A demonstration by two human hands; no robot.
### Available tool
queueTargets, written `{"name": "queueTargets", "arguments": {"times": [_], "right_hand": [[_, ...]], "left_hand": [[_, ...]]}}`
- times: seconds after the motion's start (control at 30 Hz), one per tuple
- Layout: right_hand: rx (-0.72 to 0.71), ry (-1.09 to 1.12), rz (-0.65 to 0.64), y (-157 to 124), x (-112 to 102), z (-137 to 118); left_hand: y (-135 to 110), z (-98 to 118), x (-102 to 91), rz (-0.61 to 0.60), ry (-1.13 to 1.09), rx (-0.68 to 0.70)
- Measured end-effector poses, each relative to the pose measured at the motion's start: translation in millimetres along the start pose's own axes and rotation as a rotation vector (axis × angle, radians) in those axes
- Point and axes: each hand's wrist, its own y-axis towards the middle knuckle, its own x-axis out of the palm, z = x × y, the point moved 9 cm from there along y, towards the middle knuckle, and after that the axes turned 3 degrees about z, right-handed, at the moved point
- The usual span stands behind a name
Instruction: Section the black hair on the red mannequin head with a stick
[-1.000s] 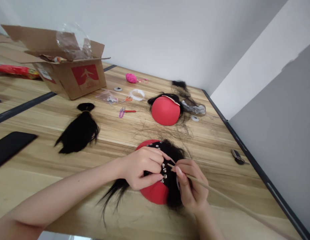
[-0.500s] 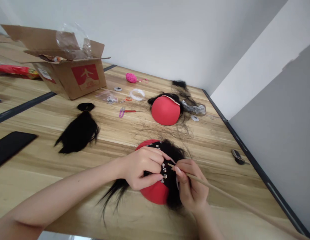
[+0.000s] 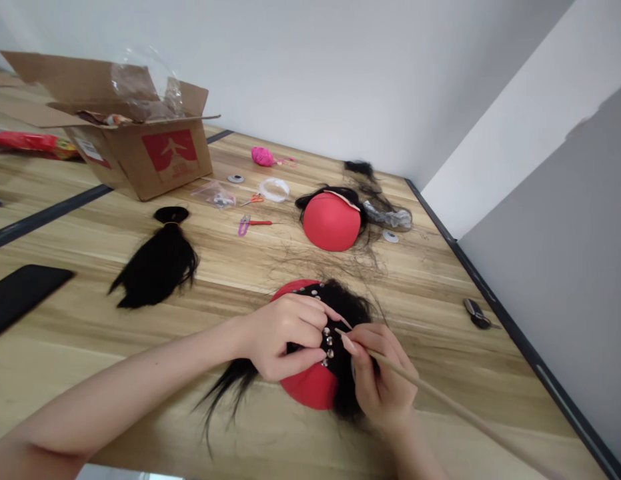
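A red dome form [image 3: 310, 389] lies on the wooden table [image 3: 90, 333] close to me, covered with black hair [image 3: 347, 303] and a row of silver pins [image 3: 329, 343]. My left hand [image 3: 285, 337] rests on the dome with fingers pinched on a strand of the hair beside the pins. My right hand [image 3: 383, 380] is closed round a long thin wooden stick [image 3: 440, 400], whose tip points into the hair by the pins.
A second red dome [image 3: 331, 222] with hair sits farther back. A black hair bundle [image 3: 157, 263], open cardboard box [image 3: 125, 143], small scissors [image 3: 253, 223], pink thread ball [image 3: 263, 156], tape ring [image 3: 274, 189] and a black phone [image 3: 20, 293] lie around. The table's dark edge [image 3: 515, 340] runs on the right.
My right hand has shifted slightly left and down with the stick, whose far end has swung lower. My left hand has hardly moved.
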Motion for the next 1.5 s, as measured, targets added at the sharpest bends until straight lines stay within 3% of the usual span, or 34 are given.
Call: {"name": "queueTargets", "arguments": {"times": [0.33,0.9,1.1,1.27,1.4,1.5], "right_hand": [[0.282,0.013,0.021,-7,-1,29],[0.591,0.315,0.152,-13,2,52],[0.683,0.402,0.140,-16,5,59],[0.748,0.600,0.112,-21,11,63],[0.786,0.686,0.103,-22,14,64],[0.794,0.693,0.148,-22,13,65]], "left_hand": [[1,1,-0.6,0.007,-0.011,0.013],[-1,0,0.7,-0.003,0.007,0.006],[0,-2,0.9,-0.008,-0.007,-0.019],[3,2,-3.1,-0.019,-0.032,-0.007],[7,4,-8.3,0.005,0.053,-0.043],[8,5,-4.0,-0.044,0.328,-0.083]]}}
